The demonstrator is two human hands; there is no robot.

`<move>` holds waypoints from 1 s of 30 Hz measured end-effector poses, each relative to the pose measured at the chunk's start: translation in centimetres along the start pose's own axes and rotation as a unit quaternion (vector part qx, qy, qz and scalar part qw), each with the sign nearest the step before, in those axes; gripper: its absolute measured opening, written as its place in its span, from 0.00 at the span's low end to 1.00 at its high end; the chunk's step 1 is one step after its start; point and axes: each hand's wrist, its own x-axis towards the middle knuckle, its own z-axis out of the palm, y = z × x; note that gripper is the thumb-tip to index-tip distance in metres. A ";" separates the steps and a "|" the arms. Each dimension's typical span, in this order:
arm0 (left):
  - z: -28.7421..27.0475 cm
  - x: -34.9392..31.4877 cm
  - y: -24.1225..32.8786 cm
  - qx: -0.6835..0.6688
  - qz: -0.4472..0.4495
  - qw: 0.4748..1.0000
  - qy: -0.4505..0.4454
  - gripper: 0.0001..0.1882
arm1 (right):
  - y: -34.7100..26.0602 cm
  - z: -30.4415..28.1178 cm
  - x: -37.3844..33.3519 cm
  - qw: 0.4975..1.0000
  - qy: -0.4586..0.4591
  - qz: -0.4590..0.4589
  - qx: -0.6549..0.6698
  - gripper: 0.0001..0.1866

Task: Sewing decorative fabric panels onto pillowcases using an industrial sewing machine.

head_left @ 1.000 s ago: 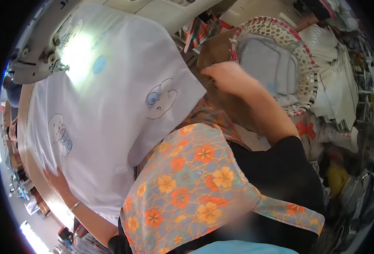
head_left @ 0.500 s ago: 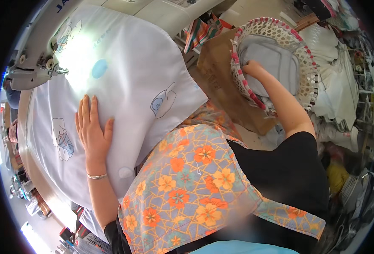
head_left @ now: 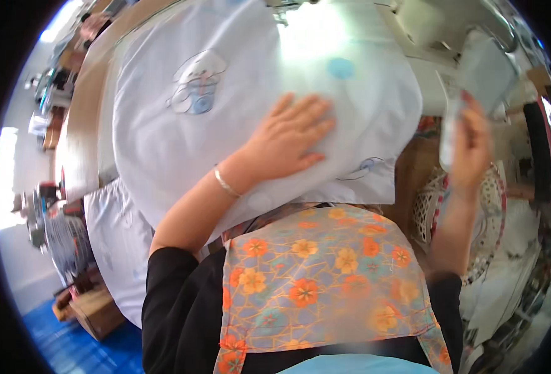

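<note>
Pale white fabric (head_left: 163, 149) printed with cartoon puppies and blue dots lies spread over the table under a bright lamp. My left hand (head_left: 294, 134) rests flat on it, fingers spread. Out to the right, my right hand (head_left: 472, 146) is raised above the woven basket (head_left: 426, 209). Its fingers are closed on a pale grey fabric piece (head_left: 484, 68), which stands up from the hand and is blurred by motion. At the top edge a small metal part of the sewing machine (head_left: 280, 14) shows beside the light.
The basket has a red-and-white rim and stands right of my lap. Brown cardboard (head_left: 412, 163) is next to it, with white cloth (head_left: 512, 243) heaped beyond. More printed fabric (head_left: 116, 237) hangs off the table's left side. A cardboard box (head_left: 101, 310) sits on the blue floor.
My right hand has come up out of the basket with the grey fabric piece. The view has turned; my left hand stays flat on the printed fabric, its fingers now pointing more to the right.
</note>
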 end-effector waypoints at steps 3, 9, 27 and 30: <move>-1.0 -2.2 2.3 -0.122 0.095 0.988 0.015 0.24 | -5.1 9.3 1.9 0.956 -0.267 -0.122 0.011 0.14; -8.7 -1.8 1.6 -0.084 -0.005 0.978 0.189 0.17 | -4.5 18.0 -0.6 0.871 -0.437 -0.220 0.048 0.11; -5.0 5.1 -4.6 -0.226 -0.212 0.937 0.161 0.08 | -3.6 17.0 4.0 0.989 -0.055 0.016 0.138 0.06; -5.4 4.8 -3.7 -0.222 -0.201 0.936 0.187 0.07 | -4.0 17.3 3.5 0.987 -0.061 0.022 0.145 0.07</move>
